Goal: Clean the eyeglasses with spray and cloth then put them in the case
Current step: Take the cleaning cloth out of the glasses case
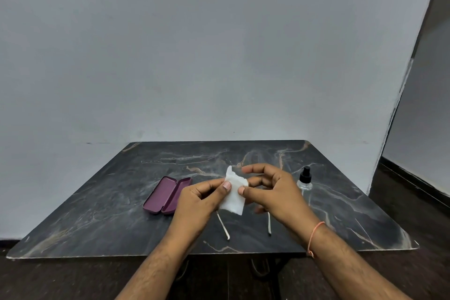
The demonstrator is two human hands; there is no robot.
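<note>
A dark veined marble-look bench (97, 214) carries a purple hard case (165, 195), lying open left of the left hand (197, 202). Both hands, right hand (275, 192) included, pinch a white cloth (233, 196). The eyeglasses (225, 229) lie beneath them, thin metal arms showing. A clear spray bottle (304, 180) stands right.

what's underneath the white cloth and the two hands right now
Only two thin temple arms of the eyeglasses show, pointing toward the person on the dark table. The white cloth, pinched by the left hand and right hand, covers the lenses and frame front.
</note>
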